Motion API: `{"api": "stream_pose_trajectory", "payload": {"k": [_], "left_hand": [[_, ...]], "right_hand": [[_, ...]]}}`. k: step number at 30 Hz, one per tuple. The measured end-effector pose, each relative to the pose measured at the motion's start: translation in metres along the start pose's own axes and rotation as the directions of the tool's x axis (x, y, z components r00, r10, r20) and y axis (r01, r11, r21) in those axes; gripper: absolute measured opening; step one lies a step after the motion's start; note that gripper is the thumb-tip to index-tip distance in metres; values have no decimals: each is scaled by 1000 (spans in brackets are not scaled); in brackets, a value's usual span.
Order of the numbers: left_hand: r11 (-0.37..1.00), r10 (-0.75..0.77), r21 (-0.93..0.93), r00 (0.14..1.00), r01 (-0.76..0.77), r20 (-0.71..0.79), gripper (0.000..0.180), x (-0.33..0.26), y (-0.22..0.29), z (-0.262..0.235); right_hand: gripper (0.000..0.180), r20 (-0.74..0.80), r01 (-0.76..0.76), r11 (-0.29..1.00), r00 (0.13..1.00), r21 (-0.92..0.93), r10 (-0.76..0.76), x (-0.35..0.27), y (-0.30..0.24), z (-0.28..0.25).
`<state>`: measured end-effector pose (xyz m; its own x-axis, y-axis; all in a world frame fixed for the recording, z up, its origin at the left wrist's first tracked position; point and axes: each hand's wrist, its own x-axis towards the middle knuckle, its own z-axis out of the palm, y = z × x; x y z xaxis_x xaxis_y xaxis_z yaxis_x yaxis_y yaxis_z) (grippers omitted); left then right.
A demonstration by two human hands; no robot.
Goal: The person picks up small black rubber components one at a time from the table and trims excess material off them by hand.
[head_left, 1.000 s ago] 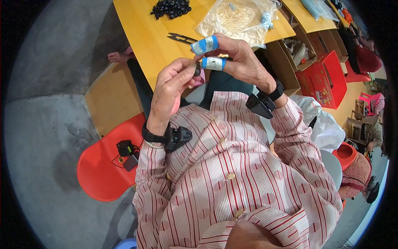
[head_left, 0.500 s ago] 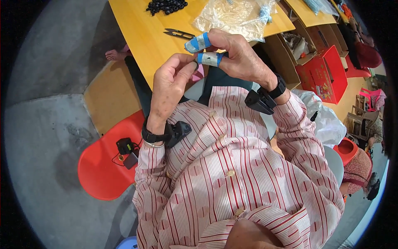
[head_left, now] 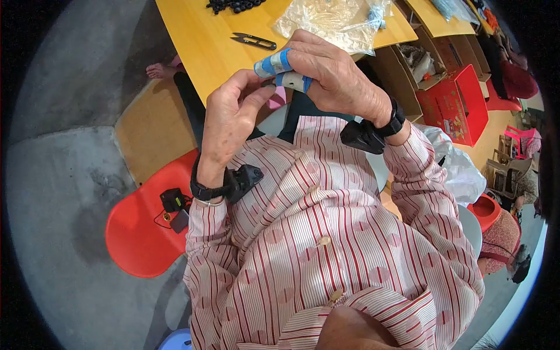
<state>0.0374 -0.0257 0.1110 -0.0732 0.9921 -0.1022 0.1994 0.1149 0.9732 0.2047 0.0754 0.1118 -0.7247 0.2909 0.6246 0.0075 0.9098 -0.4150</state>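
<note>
My left hand (head_left: 229, 116) is closed in a pinch, thumb against forefinger, with a small dark piece (head_left: 268, 83) just showing at the tips. Right against it, my right hand (head_left: 338, 73) is closed too; its thumb and forefinger are wrapped in blue and white tape. Whatever lies between those taped fingertips is hidden. Both hands are raised over my lap by the near edge of the yellow table (head_left: 204, 46). Beyond them on the table lies a pair of black thread snips (head_left: 254, 41).
A pile of small black pieces (head_left: 236, 4) and a clear plastic bag (head_left: 326, 23) lie on the table. Cardboard boxes (head_left: 394, 76) and a red box (head_left: 458, 108) stand at the right. A red stool (head_left: 140, 233) at my left carries a small black device (head_left: 172, 200).
Both hands have shifted slightly up and to the left, still together at the fingertips. My right hand has turned a little, and its taped fingers sit closer over the left fingertips.
</note>
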Motion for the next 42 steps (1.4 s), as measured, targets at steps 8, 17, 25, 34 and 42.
{"api": "stream_pose_trajectory", "payload": {"k": [8, 17, 25, 34, 42], "left_hand": [[995, 95, 23, 995, -95, -1, 14, 1, -10, -2], [989, -25, -142, 998, 32, 54, 22, -4, -19, -5], [980, 35, -197, 999, -34, 1, 19, -1, -26, -9], [890, -55, -455, 997, 21, -60, 20, 5, -26, -8], [884, -52, -467, 996, 11, -75, 22, 8, -20, 0]], "right_hand": [[40, 84, 19, 998, 996, 52, -23, 2, 2, 1], [40, 115, -43, 989, 993, 144, 26, 1, 3, 12], [36, 96, -84, 989, 993, 120, 73, 2, 2, 17], [49, 44, -103, 995, 994, -13, 104, 1, 3, 7], [46, 58, -46, 883, 995, -468, 82, -4, -7, 18]]}}
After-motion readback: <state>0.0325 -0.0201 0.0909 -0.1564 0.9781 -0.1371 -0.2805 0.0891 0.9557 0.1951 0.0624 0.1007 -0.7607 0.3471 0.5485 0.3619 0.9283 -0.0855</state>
